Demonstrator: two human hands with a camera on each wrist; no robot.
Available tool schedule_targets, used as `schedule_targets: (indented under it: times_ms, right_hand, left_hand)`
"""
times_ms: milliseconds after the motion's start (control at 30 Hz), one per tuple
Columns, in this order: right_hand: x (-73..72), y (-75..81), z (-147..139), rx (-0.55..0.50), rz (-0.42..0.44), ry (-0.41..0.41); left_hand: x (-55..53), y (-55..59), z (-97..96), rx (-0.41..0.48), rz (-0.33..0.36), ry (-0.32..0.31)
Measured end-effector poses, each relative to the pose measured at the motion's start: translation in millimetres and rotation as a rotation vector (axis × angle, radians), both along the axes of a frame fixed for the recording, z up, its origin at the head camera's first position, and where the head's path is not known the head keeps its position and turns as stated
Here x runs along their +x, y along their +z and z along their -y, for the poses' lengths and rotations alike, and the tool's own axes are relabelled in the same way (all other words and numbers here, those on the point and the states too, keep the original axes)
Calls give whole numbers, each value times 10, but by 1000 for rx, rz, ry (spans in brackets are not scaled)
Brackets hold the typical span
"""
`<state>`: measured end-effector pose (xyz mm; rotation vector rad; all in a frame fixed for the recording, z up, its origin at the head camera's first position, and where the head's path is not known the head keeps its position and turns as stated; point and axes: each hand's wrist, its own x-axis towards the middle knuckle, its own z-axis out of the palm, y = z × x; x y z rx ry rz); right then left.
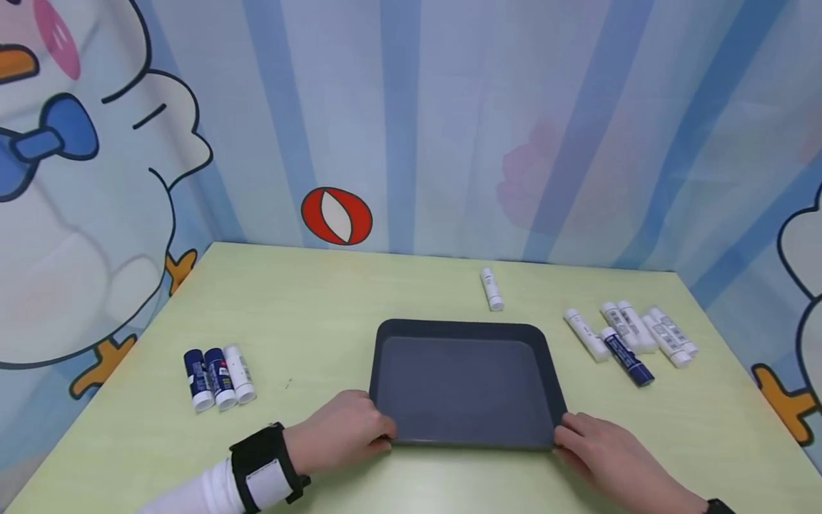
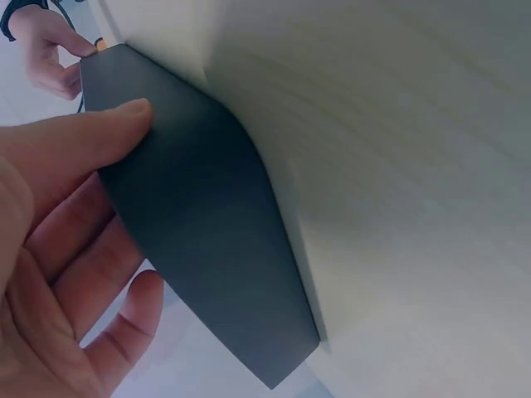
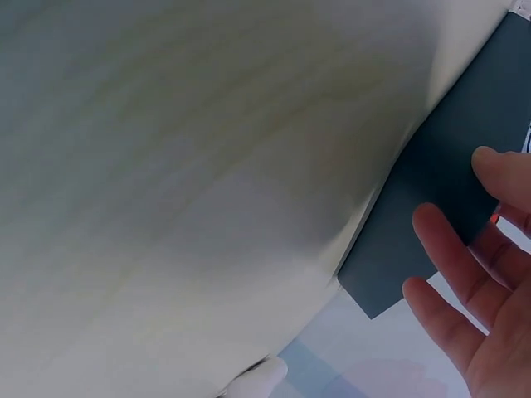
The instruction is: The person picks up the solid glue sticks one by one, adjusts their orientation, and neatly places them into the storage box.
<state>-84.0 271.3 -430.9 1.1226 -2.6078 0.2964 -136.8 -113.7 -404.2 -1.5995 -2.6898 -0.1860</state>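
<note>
A dark grey rectangular tray (image 1: 464,385) lies on the pale yellow-green table, with nothing in it. At its near left corner my left hand (image 1: 343,433) grips the rim; the left wrist view shows the thumb (image 2: 124,133) against the tray's outer wall (image 2: 199,199) and fingers over the edge. My right hand (image 1: 604,450) holds the near right corner, and in the right wrist view its fingers (image 3: 452,249) lie along the outer wall (image 3: 415,224) near the rim.
Left of the tray lie two blue-and-white glue sticks (image 1: 220,378) and a white one (image 1: 240,373). Behind it rests a single white glue stick (image 1: 491,289). On the right are several white glue sticks (image 1: 586,334) and a blue one (image 1: 627,357). A cartoon-printed curtain (image 1: 449,128) borders the table.
</note>
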Motion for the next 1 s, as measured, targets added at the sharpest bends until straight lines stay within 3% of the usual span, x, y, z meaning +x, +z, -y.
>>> schedule_targets:
  times_ms: [667,767,900,1000]
  right_hand:
    - [45,26,21,-14,22,2]
    - [46,28,14,-6,31,0]
    - [39,20,1,0,31,10]
    - [29,13,-7,2,18,20]
  left_hand:
    - [2,34,-5,4,25,10]
    - [-22,16,24,41,133,38]
    - [-124,18,80,201,332,117]
    - [-256,35,97,348,354,215]
